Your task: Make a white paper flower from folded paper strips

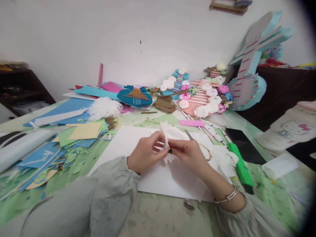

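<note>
Between my two hands, over a white sheet [118, 148], is a gathered piece of thin white paper [165, 131] with a frilled top and pointed ends below. My left hand [148, 149] pinches it from the left, thumb reaching across the front. From the right, my right hand [190, 154] grips its middle between thumb and fingers, a dark spot showing near the fingertips. Behind the right hand lie scissors [207, 153] with gold-coloured handle loops, partly hidden. More white paper [177, 132] shows just behind the hands.
Coloured paper sheets and scraps [84, 131] cover the left side, with white string [105, 108] behind. Paper-craft instruments [134, 96] stand along the wall. At the right are a green tool [240, 164], a black phone [245, 144], striped sticks [214, 133] and a large cup [288, 126].
</note>
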The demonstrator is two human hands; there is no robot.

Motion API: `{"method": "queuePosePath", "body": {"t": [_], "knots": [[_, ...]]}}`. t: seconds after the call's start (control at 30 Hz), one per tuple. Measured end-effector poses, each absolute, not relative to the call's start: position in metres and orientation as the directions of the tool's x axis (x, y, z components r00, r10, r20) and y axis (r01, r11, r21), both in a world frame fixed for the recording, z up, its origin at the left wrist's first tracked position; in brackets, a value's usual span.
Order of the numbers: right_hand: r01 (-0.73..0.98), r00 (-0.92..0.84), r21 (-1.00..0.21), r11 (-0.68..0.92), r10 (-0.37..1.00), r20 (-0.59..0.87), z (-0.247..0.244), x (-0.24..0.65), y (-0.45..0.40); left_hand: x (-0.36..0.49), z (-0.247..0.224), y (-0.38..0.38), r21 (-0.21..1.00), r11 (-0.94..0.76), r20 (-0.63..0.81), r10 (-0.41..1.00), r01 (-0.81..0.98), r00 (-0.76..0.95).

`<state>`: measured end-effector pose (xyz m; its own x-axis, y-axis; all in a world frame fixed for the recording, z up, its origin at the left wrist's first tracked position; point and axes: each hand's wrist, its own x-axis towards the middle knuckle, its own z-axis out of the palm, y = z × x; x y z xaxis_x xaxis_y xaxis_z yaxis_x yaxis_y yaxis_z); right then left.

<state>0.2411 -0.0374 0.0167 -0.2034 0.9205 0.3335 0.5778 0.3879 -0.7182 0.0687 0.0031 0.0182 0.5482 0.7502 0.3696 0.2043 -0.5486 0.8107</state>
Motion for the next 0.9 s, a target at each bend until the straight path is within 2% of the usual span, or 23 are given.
{"method": "queuePosePath", "body": {"t": [0.27, 0.37, 0.53, 0.77, 0.9], "knots": [[0.578, -0.201, -0.722, 0.382, 0.923, 0.327, 0.014, 0.242, -0.036, 0.070, 0.017, 0.007, 0.905, -0.392, 0.232, 0.779, 0.165, 0.582], [0.589, -0.199, -0.712, 0.382, 0.923, 0.331, 0.019, 0.239, -0.038, 0.070, 0.015, 0.007, 0.951, -0.286, 0.155, 0.771, 0.119, 0.618], [0.562, -0.199, -0.728, 0.392, 0.919, 0.342, 0.025, 0.235, -0.041, 0.070, 0.019, 0.004, 0.982, -0.183, 0.107, 0.730, 0.042, 0.675], [0.474, -0.142, -0.809, 0.348, 0.937, 0.320, 0.025, 0.235, -0.040, 0.070, 0.017, 0.005, 0.974, -0.218, 0.119, 0.714, 0.058, 0.690], [0.524, -0.125, -0.782, 0.337, 0.939, 0.321, 0.024, 0.236, -0.040, 0.071, 0.018, 0.005, 0.977, -0.212, 0.136, 0.690, 0.018, 0.711]]}}
